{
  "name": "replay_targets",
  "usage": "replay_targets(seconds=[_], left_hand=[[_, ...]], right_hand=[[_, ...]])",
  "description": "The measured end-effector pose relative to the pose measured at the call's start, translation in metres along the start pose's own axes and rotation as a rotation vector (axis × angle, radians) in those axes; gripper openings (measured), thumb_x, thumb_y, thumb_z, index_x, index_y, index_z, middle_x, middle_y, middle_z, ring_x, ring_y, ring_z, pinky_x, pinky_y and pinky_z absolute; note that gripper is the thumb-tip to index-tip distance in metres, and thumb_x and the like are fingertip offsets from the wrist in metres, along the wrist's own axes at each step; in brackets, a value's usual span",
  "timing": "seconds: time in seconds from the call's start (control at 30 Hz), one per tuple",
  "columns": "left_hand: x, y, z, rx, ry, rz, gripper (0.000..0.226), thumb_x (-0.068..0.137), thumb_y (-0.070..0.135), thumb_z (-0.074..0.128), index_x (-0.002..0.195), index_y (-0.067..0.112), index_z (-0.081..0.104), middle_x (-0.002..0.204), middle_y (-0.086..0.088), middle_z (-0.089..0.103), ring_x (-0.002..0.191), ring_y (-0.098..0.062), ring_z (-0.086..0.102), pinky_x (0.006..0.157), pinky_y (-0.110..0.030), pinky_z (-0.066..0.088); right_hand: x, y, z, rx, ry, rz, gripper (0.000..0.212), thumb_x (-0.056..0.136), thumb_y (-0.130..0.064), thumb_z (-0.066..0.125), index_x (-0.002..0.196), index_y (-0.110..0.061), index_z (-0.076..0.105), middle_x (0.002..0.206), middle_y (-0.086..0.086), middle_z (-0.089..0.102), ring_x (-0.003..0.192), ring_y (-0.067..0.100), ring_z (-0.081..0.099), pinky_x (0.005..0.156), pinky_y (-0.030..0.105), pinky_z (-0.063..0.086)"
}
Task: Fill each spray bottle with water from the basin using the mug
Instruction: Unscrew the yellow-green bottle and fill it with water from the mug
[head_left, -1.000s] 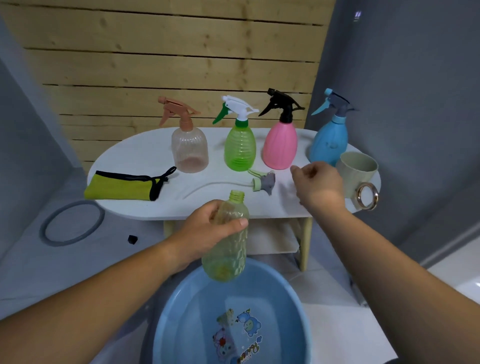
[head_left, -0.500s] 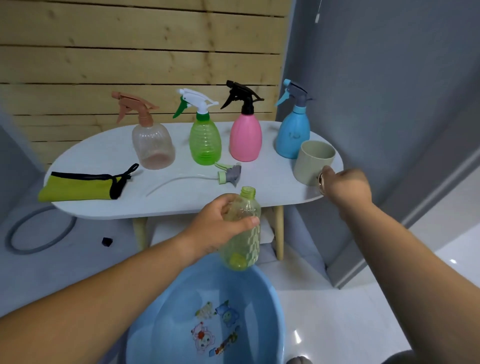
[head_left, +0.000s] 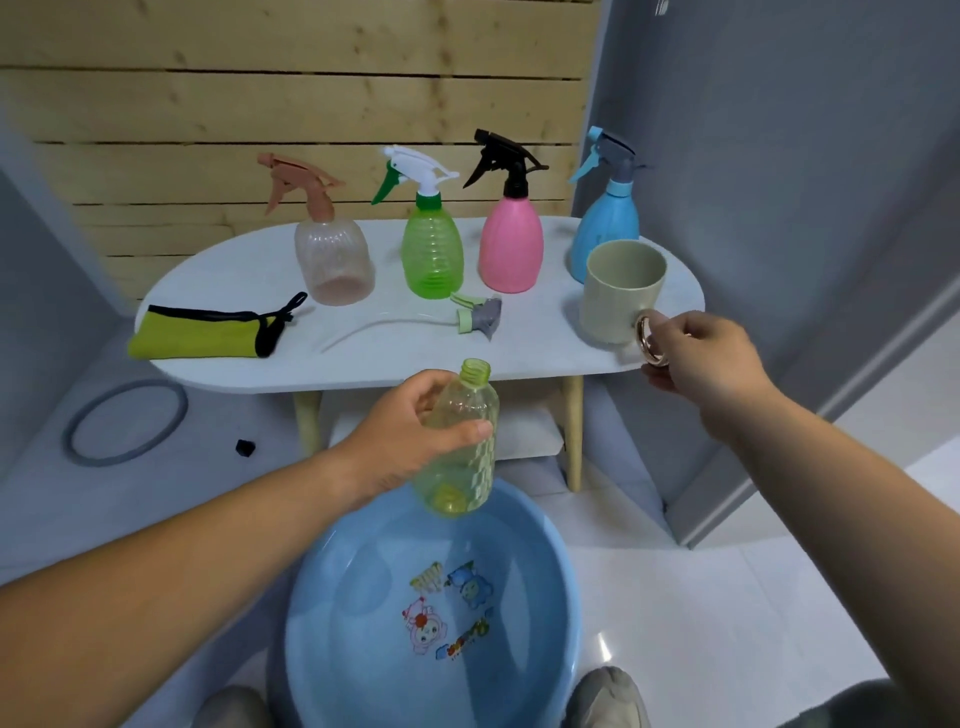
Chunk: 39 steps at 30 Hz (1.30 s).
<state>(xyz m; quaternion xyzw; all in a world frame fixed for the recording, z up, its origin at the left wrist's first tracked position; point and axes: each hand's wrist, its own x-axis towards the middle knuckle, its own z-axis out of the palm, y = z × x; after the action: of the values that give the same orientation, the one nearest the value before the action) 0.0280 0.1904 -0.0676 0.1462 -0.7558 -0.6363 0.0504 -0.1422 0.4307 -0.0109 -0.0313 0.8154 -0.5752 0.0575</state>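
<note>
Yellowish empty bottle gripped by left hand over basin, right hand pinching mug

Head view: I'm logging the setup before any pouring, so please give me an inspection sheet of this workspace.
Surface: white oval table on wooden legs.
Job's things: uncapped bottle held above the blue basin; mug at the table's right end; peach bottle, green bottle, pink bottle and blue bottle in a row; loose spray head lying on the table.
Clutter: yellow-green pouch on the table; grey ring and small black piece on the floor.
Grippers: left hand grips the uncapped bottle; right hand holds the mug's ring handle.
Cables: nothing seen.
Surroundings: wooden slat wall, grey panels.
</note>
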Motion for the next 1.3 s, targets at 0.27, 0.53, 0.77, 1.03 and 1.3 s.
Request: replay_targets(seconds=[0.27,0.53,0.77,1.03,1.3], left_hand=[[-0.038,-0.045,-0.032,0.133,0.005,-0.095,0.065,0.066,0.039,0.095,0.121,0.023,0.065,0.114,0.004,0.075,0.108,-0.008,0.070,0.099,-0.028,0.054],[-0.084,-0.156,-0.027,0.120,0.163,-0.261,0.064,0.063,0.037,0.098,0.117,0.029,0.065,0.117,0.004,0.073,0.112,-0.015,0.068,0.103,-0.039,0.054],[-0.094,-0.198,-0.026,0.189,0.156,-0.317,0.064,0.073,0.031,0.093,0.128,0.027,0.061,0.122,0.013,0.065,0.117,-0.007,0.060,0.102,-0.028,0.050],[-0.087,-0.232,-0.015,0.191,0.211,-0.344,0.063,0.074,0.030,0.093,0.124,0.038,0.055,0.125,0.008,0.064,0.119,-0.013,0.060,0.105,-0.032,0.050],[-0.081,-0.238,-0.013,0.167,0.198,-0.379,0.071,0.076,0.034,0.091,0.138,0.035,0.055,0.132,0.008,0.061,0.122,-0.011,0.056,0.104,-0.031,0.048]], right_hand=[[-0.065,0.013,0.017,0.014,-0.523,-0.040,0.027,0.099,-0.026,0.057,0.089,-0.001,0.062,0.088,0.012,0.066,0.085,0.030,0.070,0.089,0.044,0.056],[-0.079,0.095,0.088,-0.313,-0.759,0.140,0.025,0.093,-0.027,0.067,0.077,-0.008,0.062,0.086,0.012,0.067,0.077,0.022,0.059,0.080,0.039,0.056],[-0.079,0.171,0.147,-0.771,-0.779,0.035,0.028,0.094,-0.045,0.055,0.082,-0.021,0.063,0.089,0.005,0.071,0.078,0.024,0.062,0.069,0.032,0.049],[-0.086,0.214,0.176,-0.996,-0.788,-0.111,0.032,0.100,-0.043,0.044,0.092,-0.020,0.065,0.089,0.009,0.066,0.080,0.028,0.057,0.063,0.031,0.041],[-0.080,0.236,0.190,-1.170,-0.809,-0.306,0.038,0.104,-0.038,0.034,0.104,-0.021,0.068,0.101,0.011,0.070,0.100,0.034,0.055,0.080,0.031,0.034]])
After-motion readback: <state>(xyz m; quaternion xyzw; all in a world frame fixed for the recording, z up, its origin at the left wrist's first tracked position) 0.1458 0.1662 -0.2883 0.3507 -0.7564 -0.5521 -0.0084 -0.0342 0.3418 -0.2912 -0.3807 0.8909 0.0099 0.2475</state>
